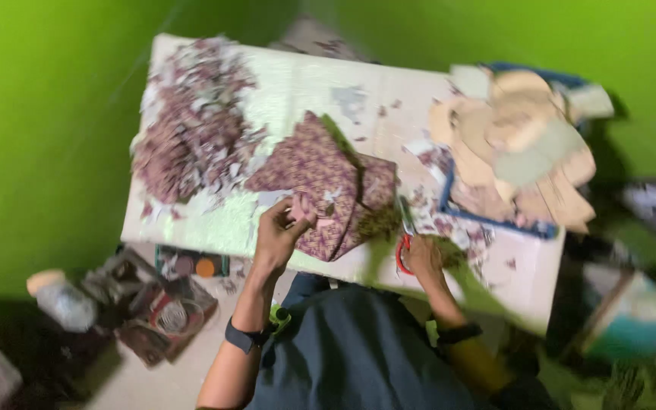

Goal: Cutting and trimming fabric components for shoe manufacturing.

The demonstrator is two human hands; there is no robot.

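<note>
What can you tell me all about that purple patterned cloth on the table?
The purple patterned cloth looks like thin fabric with a small gold-and-maroon print. It lies folded and rumpled, in angular flaps, near the front edge of the white table. The left hand pinches its lower edge; the right hand, holding red-handled scissors, is at its right side.

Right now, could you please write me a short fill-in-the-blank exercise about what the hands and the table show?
1. The left hand grips the purple patterned ____.
2. The right hand holds scissors with ____ handles.
3. A heap of purple scraps lies on the table's far ____ corner.
4. The tan cut-out shapes are piled on a ____ tray.

Missing words: fabric; red; left; blue
</note>
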